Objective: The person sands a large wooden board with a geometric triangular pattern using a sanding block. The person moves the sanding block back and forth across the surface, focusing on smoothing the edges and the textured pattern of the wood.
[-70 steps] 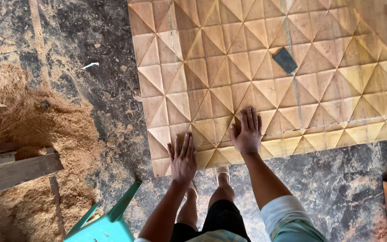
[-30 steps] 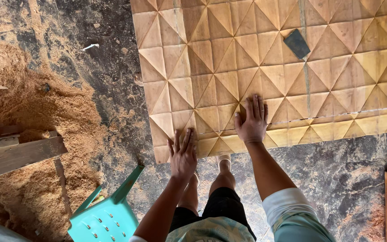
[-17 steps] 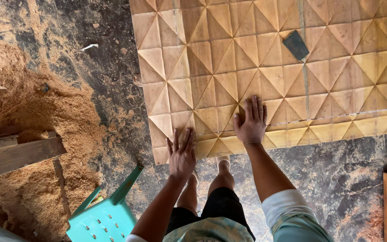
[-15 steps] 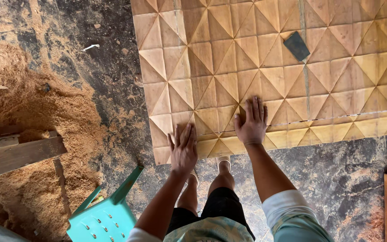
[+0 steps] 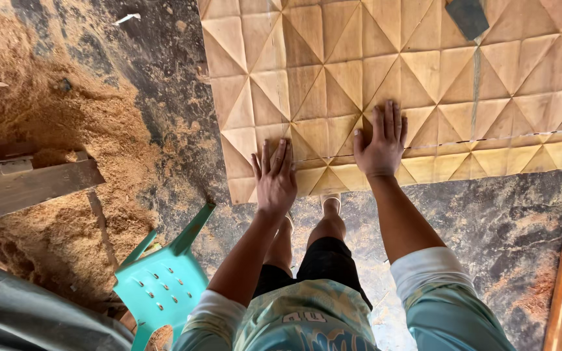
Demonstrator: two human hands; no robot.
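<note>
On the floor ahead of us lies the carved wood panel [image 5: 411,84], its near edge toward our feet. Left hand [image 5: 274,182] lies flat on its near-left corner, right hand [image 5: 380,144] flat just right of it; both hold nothing, fingers straight and slightly spread. Risk, we judge: pushing could shift the panel or catch skin on facet ridges. Its long axis seems left-right; far edge is out of view.
</note>
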